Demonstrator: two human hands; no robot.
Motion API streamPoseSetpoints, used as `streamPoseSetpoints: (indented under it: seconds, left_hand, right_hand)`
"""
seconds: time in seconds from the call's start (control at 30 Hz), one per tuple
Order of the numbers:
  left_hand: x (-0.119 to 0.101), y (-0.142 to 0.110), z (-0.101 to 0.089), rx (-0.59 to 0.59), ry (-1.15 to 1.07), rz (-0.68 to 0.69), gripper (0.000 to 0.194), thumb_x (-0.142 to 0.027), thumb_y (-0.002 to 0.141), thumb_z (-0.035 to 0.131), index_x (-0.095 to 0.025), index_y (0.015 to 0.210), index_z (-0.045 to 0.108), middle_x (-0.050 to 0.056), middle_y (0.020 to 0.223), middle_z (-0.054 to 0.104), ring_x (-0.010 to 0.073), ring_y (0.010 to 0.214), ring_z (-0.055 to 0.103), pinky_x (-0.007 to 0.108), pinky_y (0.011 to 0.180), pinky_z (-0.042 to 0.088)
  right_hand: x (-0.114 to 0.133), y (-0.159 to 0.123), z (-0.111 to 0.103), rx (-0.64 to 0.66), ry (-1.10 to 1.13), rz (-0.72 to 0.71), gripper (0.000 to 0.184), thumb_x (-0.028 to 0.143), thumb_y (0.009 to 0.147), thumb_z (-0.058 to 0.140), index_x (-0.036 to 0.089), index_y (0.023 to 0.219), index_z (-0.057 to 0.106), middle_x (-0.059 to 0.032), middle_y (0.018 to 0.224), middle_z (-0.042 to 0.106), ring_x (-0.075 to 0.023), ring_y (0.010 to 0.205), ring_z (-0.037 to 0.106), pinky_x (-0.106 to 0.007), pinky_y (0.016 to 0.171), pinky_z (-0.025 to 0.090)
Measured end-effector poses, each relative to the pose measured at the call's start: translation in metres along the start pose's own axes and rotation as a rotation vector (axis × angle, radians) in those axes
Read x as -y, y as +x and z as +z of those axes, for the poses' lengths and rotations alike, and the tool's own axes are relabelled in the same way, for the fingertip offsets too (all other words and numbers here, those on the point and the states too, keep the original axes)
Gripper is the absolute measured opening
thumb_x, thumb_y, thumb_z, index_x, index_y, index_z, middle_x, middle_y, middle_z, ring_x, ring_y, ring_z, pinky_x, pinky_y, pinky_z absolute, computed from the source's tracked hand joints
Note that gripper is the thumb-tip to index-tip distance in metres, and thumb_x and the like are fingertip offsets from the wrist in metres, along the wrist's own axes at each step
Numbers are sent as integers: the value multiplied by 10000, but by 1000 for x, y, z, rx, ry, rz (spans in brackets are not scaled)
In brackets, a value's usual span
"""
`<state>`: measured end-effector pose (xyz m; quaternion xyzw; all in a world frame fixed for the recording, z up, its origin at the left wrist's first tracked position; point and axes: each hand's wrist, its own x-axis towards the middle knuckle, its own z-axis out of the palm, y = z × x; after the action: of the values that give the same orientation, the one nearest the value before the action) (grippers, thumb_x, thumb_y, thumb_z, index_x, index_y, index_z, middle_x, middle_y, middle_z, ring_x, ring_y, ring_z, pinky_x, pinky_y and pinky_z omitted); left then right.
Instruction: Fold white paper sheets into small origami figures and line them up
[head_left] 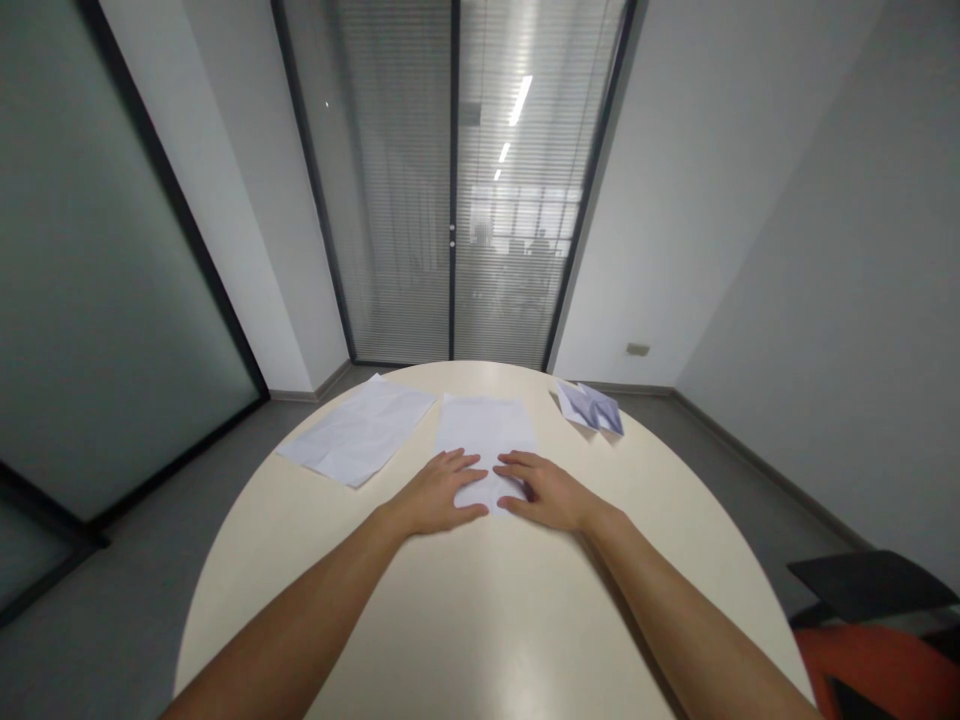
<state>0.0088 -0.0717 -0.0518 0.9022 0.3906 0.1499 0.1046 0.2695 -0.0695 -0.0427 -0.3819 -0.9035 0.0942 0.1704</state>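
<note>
A white sheet of paper lies on the round table in front of me, its near part partly covered by my hands. My left hand rests on the sheet's near left side, fingers spread and pointing inward. Opposite it, my right hand lies on the near right side with its fingers apart. A narrow gap separates the two sets of fingertips, and paper shows between them. Neither hand grips anything that I can see.
Another creased white sheet lies at the left edge of the pale round table. A folded paper piece stands near the far right edge. An orange and black chair is at the lower right. Glass doors rise beyond the table.
</note>
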Motion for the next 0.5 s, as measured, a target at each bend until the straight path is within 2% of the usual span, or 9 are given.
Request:
streamPoseSetpoints:
  seconds: [0.13, 0.33, 0.5]
  left_hand:
    - [0, 0, 0, 3, 5, -13, 630, -589, 889, 600, -231, 1406, 560, 106, 1548, 443, 341, 1453, 354, 540, 1200, 262]
    - [2, -1, 1, -6, -8, 35, 638, -587, 869, 628, -248, 1406, 558, 103, 1547, 444, 346, 1456, 345, 563, 1198, 254]
    - [2, -1, -1, 11, -10, 20, 637, -595, 868, 628, -255, 1402, 565, 102, 1551, 439, 353, 1454, 346, 571, 1195, 251]
  right_hand:
    - [1, -1, 0, 33, 5, 8, 804, 683, 788, 673, 171, 1402, 585, -178, 1486, 504, -354, 1386, 449, -515, 1164, 338]
    - [0, -1, 0, 37, 36, 8, 773, 670, 795, 674, 190, 1395, 593, -163, 1487, 508, -349, 1390, 445, -516, 1168, 327]
    - [0, -1, 0, 43, 30, 12, 773, 633, 778, 708, 173, 1389, 597, -172, 1484, 509, -348, 1390, 446, -507, 1170, 327]
